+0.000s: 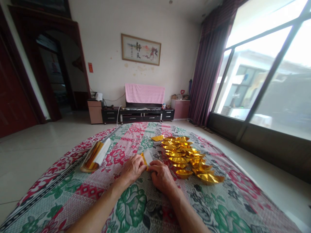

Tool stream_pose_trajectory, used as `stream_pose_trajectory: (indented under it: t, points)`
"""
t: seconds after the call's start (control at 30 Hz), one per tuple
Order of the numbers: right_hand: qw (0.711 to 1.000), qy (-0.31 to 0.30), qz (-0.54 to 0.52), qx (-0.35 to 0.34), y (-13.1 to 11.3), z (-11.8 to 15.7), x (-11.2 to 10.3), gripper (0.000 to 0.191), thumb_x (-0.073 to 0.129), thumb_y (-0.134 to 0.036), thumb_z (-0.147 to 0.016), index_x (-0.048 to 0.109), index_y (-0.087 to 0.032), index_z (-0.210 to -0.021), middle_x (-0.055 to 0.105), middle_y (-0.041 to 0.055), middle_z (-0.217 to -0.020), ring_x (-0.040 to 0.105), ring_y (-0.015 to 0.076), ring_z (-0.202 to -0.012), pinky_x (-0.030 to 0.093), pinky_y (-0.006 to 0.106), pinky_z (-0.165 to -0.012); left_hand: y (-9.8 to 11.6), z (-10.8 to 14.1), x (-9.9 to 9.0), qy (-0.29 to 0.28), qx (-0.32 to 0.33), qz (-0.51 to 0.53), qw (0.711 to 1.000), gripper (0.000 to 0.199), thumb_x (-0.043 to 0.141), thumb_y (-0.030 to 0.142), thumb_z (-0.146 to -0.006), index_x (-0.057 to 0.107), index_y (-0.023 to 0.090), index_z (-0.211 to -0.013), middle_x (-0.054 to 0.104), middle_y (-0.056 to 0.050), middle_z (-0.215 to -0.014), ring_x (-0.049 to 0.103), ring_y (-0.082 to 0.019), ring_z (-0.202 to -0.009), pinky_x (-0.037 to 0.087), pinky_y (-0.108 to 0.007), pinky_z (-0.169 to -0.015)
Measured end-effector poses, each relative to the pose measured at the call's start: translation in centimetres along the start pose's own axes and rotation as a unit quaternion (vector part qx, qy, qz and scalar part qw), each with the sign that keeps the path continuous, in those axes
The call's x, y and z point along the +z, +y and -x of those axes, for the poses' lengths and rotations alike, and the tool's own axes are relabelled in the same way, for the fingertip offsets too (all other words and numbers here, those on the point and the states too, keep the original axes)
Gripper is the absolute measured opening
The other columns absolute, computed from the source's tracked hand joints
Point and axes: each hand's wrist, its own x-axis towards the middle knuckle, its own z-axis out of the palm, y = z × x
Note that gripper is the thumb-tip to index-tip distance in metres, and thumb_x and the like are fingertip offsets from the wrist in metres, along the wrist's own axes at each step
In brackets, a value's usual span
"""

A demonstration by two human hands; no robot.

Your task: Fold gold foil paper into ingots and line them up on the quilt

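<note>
Between my hands is a small sheet of gold foil paper (148, 157), white on its back and partly folded, low over the patterned cloth. My left hand (134, 166) pinches its left lower edge, where a strip of gold shows. The fingers of my right hand (160, 174) are closed on its lower right edge. Just to the right, folded gold paper ingots (178, 160) stand in rows. A flatter gold piece (157, 138) lies at the far end of those rows.
A curled stack of gold paper sheets (96, 155) rests at the left on the flowered tablecloth (131, 207). Beyond the table's rounded far edge stands a black TV cabinet (143, 116) with a pink towel (145, 94) above it. A large window (262, 74) is on the right.
</note>
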Motion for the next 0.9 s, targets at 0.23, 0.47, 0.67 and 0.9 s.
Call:
stream_pose_trajectory:
  t: [0.23,0.47,0.67,0.9]
  points:
    - [1.000,0.004,0.000,0.012,0.2,0.0,0.3,0.034,0.045,-0.005,-0.067,0.072,-0.023,-0.077,0.064,0.0032,-0.096,0.059,0.0139,-0.090,0.044,0.023,-0.084,0.0,-0.1,0.0,-0.005,-0.002,-0.010,1.000,0.014,0.052,0.031,-0.080,0.055,0.020,-0.071,0.055,-0.002,-0.082,0.052,-0.017,-0.081,0.039,-0.029,-0.075]
    - [1.000,0.010,0.008,0.019,0.2,0.0,0.2,0.032,0.045,-0.006,-0.067,0.073,-0.022,-0.072,0.065,0.0029,-0.095,0.060,0.0129,-0.086,0.045,0.022,-0.082,0.1,-0.1,0.2,-0.014,-0.003,-0.038,0.999,0.015,0.050,0.032,-0.081,0.055,0.020,-0.074,0.057,-0.003,-0.086,0.051,-0.017,-0.082,0.038,-0.030,-0.077]
    - [1.000,0.007,0.009,0.024,0.2,-0.2,0.2,0.033,0.044,-0.005,-0.067,0.073,-0.020,-0.071,0.066,0.0032,-0.094,0.060,0.0124,-0.086,0.045,0.020,-0.081,-0.1,-0.1,0.5,-0.011,-0.004,-0.061,0.998,0.017,0.048,0.032,-0.083,0.056,0.020,-0.075,0.057,-0.003,-0.089,0.052,-0.017,-0.082,0.039,-0.030,-0.077]
    - [1.000,0.006,-0.006,0.027,0.0,-0.1,0.0,0.033,0.044,-0.004,-0.067,0.073,-0.021,-0.069,0.066,0.0031,-0.093,0.060,0.0119,-0.085,0.044,0.020,-0.080,-0.6,-0.3,1.2,-0.011,-0.003,-0.078,0.997,0.018,0.046,0.031,-0.084,0.057,0.019,-0.076,0.057,-0.005,-0.093,0.052,-0.018,-0.085,0.039,-0.031,-0.080]
